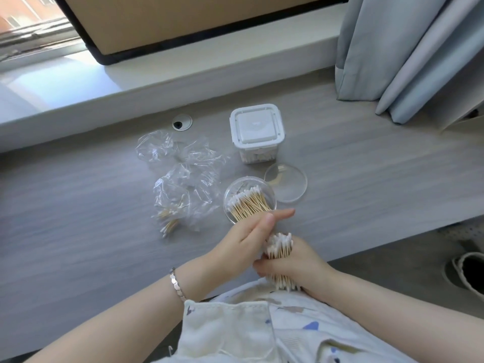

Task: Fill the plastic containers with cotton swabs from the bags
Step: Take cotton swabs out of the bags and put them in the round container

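On the near side of the round container (233, 188), your right hand (301, 263) is clamping a thick bundle of cotton swabs (279, 246), with its fingers wrapped round the sticks and the far tips pointing toward the container's mouth. Your left hand (246, 234) is pinching the container's near wall between thumb and fingers, steadying it on the desk (366, 179); more swabs are leaning inside. A clear lid (288, 187) is lying just right of the container, the shut square container (256, 127) is standing beyond it, and crumpled bags (183, 184) are lying to its left, a few swabs showing in the nearest. You are probably feeding this bundle in. Be squeezing the sticks so they are running parallel, lining them up with those leaning inside, and loosening only once the leading tips are sitting on the bottom, or strays are likely splaying over the rim.
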Motion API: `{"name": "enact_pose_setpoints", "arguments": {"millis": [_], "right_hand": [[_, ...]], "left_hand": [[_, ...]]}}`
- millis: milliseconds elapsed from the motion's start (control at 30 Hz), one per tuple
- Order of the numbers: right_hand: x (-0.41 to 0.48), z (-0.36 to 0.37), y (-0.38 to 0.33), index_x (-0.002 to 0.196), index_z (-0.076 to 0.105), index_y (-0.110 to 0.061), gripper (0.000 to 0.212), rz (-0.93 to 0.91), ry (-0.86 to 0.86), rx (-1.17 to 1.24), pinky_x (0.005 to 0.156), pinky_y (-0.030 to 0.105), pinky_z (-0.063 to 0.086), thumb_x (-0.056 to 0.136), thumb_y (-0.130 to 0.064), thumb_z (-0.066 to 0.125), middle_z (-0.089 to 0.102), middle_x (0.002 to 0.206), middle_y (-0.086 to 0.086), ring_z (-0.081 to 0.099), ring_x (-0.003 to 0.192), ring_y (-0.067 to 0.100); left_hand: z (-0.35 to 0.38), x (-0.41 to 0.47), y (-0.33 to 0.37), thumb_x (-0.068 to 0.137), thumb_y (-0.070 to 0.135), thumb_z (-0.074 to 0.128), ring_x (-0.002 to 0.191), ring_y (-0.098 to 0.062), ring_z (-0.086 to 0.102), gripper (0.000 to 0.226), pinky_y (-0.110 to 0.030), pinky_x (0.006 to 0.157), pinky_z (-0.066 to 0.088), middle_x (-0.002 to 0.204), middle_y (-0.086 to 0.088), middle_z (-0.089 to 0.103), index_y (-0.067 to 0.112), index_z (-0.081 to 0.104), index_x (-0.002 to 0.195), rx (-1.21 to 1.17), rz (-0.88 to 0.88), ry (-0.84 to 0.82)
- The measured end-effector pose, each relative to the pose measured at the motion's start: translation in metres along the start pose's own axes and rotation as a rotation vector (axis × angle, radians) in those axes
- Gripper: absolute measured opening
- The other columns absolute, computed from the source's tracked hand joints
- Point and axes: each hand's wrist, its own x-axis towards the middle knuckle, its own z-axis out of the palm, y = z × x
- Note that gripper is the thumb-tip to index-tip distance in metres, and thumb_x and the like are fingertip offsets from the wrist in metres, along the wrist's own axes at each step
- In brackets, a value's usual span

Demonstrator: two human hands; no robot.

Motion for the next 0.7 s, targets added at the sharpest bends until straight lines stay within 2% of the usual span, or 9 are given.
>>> {"name": "enact_pose_setpoints", "arguments": {"millis": [100, 167, 267, 367, 433, 500, 567, 633, 700], "right_hand": [[0.006, 0.003, 0.001, 0.087, 0.069, -0.007, 0.007, 0.063, -0.016, -0.356, 0.055, -0.005, 0.036, 0.084, -0.004, 0.063, 0.064, 0.083, -0.011, 0.053, 0.081, -0.007], [0.009, 0.006, -0.001, 0.079, 0.071, -0.006, 0.009, 0.112, -0.033, -0.41, 0.051, -0.004, 0.036, 0.083, -0.004, 0.063, 0.066, 0.069, -0.014, 0.054, 0.067, -0.011], [0.007, 0.004, -0.008, 0.057, 0.061, -0.009, 0.027, 0.126, 0.002, -0.206, 0.049, 0.01, 0.047, 0.078, 0.008, 0.061, 0.06, 0.044, -0.008, 0.061, 0.048, 0.002], [0.013, 0.002, -0.036, 0.062, 0.059, -0.008, 0.024, 0.041, 0.082, 0.036, 0.046, 0.022, 0.05, 0.077, 0.011, 0.062, 0.054, 0.048, 0.004, 0.056, 0.044, 0.013], [0.03, -0.006, -0.056, 0.059, 0.058, -0.01, 0.023, -0.011, 0.143, -0.001, 0.048, 0.026, 0.051, 0.075, 0.003, 0.068, 0.055, 0.049, 0.005, 0.054, 0.043, 0.014], [0.05, -0.008, -0.071, 0.058, 0.059, -0.009, 0.018, -0.065, 0.186, -0.194, 0.057, 0.036, 0.052, 0.072, -0.005, 0.069, 0.058, 0.052, 0.008, 0.056, 0.048, 0.018], [0.066, -0.003, -0.078, 0.056, 0.058, -0.011, 0.018, -0.079, 0.18, -0.592, 0.063, 0.037, 0.051, 0.071, -0.015, 0.066, 0.059, 0.056, 0.007, 0.058, 0.06, 0.019], [0.075, 0.012, -0.081, 0.054, 0.044, -0.014, 0.03, -0.026, 0.106, -1.0, 0.057, 0.03, 0.043, 0.078, -0.016, 0.06, 0.05, 0.06, 0.003, 0.054, 0.073, 0.019], [0.086, 0.023, -0.077, 0.06, 0.043, -0.015, 0.027, 0.034, 0.067, -1.152, 0.058, 0.024, 0.042, 0.083, -0.013, 0.055, 0.057, 0.075, 0.004, 0.058, 0.085, 0.023]], "left_hand": [[0.004, -0.002, -0.002, 0.092, 0.041, 0.028, 0.12, 0.005, 0.047, 0.048, -0.018, 0.106, 0.032, 0.127, 0.012, 0.056, 0.019, 0.058, 0.123, 0.182, 0.02, -0.195], [0.003, -0.001, -0.005, 0.092, 0.035, 0.029, 0.121, 0.005, 0.046, 0.047, -0.019, 0.107, 0.032, 0.129, 0.011, 0.055, 0.015, 0.059, 0.122, 0.251, 0.036, -0.194], [-0.004, 0.003, 0.0, 0.094, 0.03, 0.032, 0.122, 0.009, 0.039, 0.044, -0.008, 0.105, 0.027, 0.135, 0.007, 0.05, 0.01, 0.059, 0.121, 0.349, 0.139, -0.195], [-0.019, 0.01, 0.007, 0.095, 0.026, 0.037, 0.119, 0.01, 0.042, 0.033, -0.005, 0.1, 0.028, 0.129, 0.01, 0.05, 0.016, 0.061, 0.114, 0.287, 0.298, 0.18], [-0.035, 0.017, 0.007, 0.094, 0.019, 0.043, 0.106, 0.008, 0.049, 0.022, -0.007, 0.092, 0.035, 0.117, 0.009, 0.053, 0.024, 0.055, 0.113, 0.222, 0.215, 0.531], [-0.05, 0.023, 0.003, 0.091, 0.015, 0.05, 0.087, 0.001, 0.051, 0.028, -0.02, 0.082, 0.044, 0.109, 0.003, 0.049, 0.024, 0.048, 0.118, 0.205, -0.046, 0.696], [-0.059, 0.026, -0.006, 0.088, 0.02, 0.055, 0.074, -0.009, 0.05, 0.034, -0.029, 0.071, 0.044, 0.103, 0.001, 0.048, 0.022, 0.044, 0.12, 0.215, -0.286, 0.653], [-0.06, 0.024, -0.014, 0.087, 0.023, 0.054, 0.073, -0.016, 0.052, 0.025, -0.031, 0.065, 0.044, 0.097, 0.0, 0.053, 0.021, 0.049, 0.111, 0.28, -0.373, 0.528], [-0.057, 0.021, -0.018, 0.088, 0.021, 0.05, 0.074, -0.02, 0.056, 0.012, -0.039, 0.068, 0.052, 0.089, 0.001, 0.053, 0.02, 0.052, 0.1, 0.292, -0.364, 0.46]]}}
